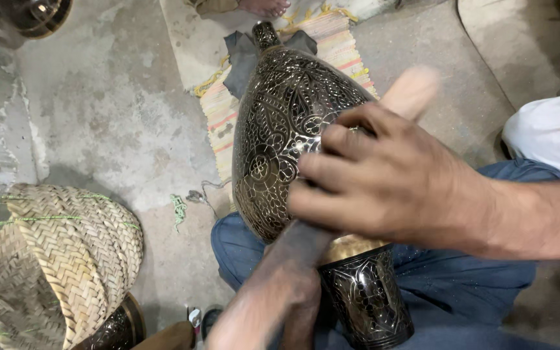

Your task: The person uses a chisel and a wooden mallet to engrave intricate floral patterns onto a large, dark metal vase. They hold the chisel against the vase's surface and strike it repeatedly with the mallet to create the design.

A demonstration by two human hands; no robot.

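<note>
1. Dark engraved metal: the vase [280, 136] is a bulbous, blackened body cut all over with fine bright floral and scroll lines. It lies tilted at the centre, across the person's lap, its narrow neck pointing to 12 o'clock and its flared engraved foot at 6 o'clock.
2. The right hand [384, 185] lies on the vase's belly at 3 o'clock, fingers curled close together around a pale, smooth wooden handle [413, 91] that juts toward 1 o'clock, blurred.
3. The left hand [273, 304] comes up from 6 o'clock, blurred; it seems wrapped around a dark rod-like tool [303, 243] set against the vase's lower body, but I cannot tell its finger spread.
4. Blue cloth trousers [461, 285] lie under the vase's foot.
5. A striped woven mat [225, 120] and a dark rag [241, 61] sit beneath the neck, on rough grey concrete.
6. A plaited straw basket [59, 259], coarse and tan, lies at 8 o'clock.
</note>
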